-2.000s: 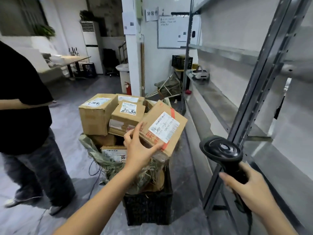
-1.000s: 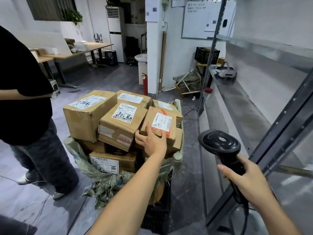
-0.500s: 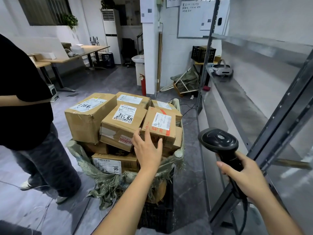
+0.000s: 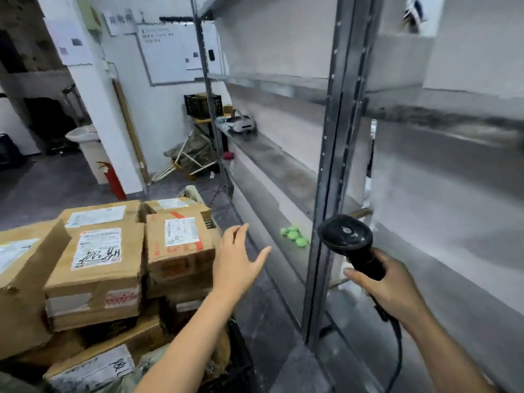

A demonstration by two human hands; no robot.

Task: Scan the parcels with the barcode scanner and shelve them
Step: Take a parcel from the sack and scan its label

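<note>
From the head camera, the parcels (image 4: 113, 265) sat stacked at the lower left, brown cardboard boxes with white labels facing up. The nearest box (image 4: 178, 242), marked with red tape and a white label, stood just left of the left hand (image 4: 235, 265). That hand was spread open with the fingers apart and the thumb pointing right; it held nothing and hung just beside the box's right edge, though the picture did not settle whether it touched the cardboard. The right hand (image 4: 388, 287) was closed around the handle of the black scanner (image 4: 348, 242), whose rounded head pointed up and away, well apart from the parcels. A cable (image 4: 397, 361) trailed down from the handle beneath the wrist. The scanner sat in front of a grey metal shelf post (image 4: 329, 180). The shelf (image 4: 283, 177) ran away behind it, with small green objects (image 4: 295, 236) lying on a lower level between the two hands.
</note>
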